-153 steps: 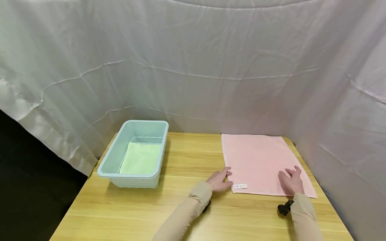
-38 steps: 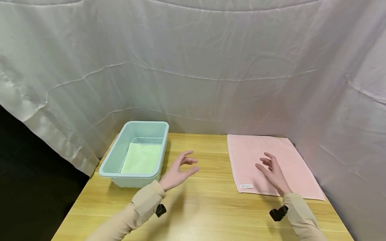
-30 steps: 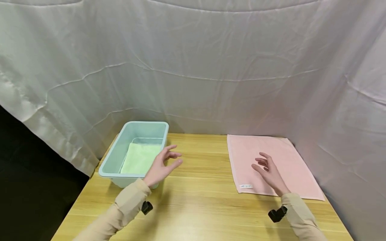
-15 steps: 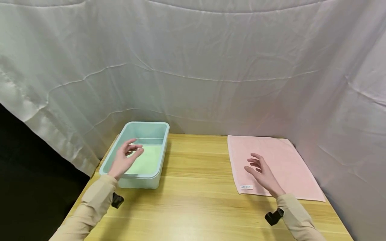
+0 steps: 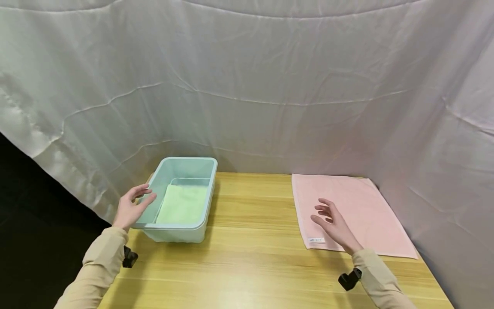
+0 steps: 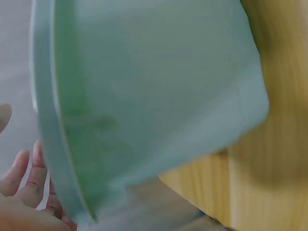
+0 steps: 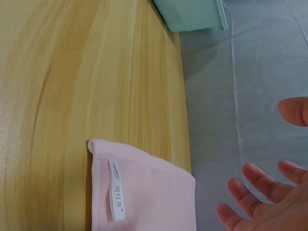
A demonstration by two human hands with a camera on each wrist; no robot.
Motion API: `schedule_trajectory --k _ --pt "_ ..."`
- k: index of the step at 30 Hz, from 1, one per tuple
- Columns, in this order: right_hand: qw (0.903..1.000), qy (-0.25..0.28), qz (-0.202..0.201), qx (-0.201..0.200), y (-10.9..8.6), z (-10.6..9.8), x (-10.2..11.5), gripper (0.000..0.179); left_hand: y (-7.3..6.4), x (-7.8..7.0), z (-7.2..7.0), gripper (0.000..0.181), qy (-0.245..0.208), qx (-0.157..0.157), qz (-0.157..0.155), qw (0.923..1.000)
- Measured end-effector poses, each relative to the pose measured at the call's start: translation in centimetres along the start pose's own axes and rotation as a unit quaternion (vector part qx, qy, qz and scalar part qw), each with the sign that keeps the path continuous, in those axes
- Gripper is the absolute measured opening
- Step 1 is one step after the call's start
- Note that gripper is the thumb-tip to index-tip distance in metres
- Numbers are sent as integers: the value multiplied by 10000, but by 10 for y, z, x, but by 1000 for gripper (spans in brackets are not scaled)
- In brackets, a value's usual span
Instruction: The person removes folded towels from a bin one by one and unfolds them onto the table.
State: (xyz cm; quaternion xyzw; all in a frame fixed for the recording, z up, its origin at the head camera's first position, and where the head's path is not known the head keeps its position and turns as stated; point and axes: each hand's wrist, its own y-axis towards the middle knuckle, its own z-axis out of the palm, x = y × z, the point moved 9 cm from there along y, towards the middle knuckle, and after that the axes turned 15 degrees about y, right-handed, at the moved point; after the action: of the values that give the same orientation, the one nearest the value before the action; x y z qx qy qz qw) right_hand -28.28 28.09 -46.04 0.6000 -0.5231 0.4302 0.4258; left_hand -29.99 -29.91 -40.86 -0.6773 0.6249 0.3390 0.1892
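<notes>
My left hand (image 5: 130, 209) is at the left side of a pale blue-green plastic basin (image 5: 176, 234), its fingers loosely bent and holding nothing. In the left wrist view its fingertips show right by the basin's rim (image 6: 60, 120). A folded light green cloth (image 5: 182, 205) lies flat on the basin's floor. On the right, a pink towel (image 5: 351, 210) is spread flat on the table, a white label (image 5: 316, 240) at its near left corner. Over this towel hovers my right hand (image 5: 335, 226), fingers relaxed and apart, with nothing in its grasp.
The wooden table (image 5: 247, 262) runs between basin and towel. A light grey curtain (image 5: 262, 86) hangs along the back and both sides. Past the table's left edge lies a black area (image 5: 42, 240).
My left hand has left the pink towel and swept left, passing over the basin to its left side. The right hand has lifted and drifted left above the towel.
</notes>
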Motion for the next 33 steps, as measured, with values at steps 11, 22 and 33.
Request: schedule_trajectory --k 11,22,33 --pt "10000 19 -26 41 -1 4 0 67 -1 42 3 64 259 521 -739 9956" --pt "9999 -63 -86 13 0 7 -3 64 -3 46 15 67 22 955 -734 9927" --pt "9998 -135 -108 47 1 12 -1 64 -8 34 33 66 -353 1000 -778 9913"
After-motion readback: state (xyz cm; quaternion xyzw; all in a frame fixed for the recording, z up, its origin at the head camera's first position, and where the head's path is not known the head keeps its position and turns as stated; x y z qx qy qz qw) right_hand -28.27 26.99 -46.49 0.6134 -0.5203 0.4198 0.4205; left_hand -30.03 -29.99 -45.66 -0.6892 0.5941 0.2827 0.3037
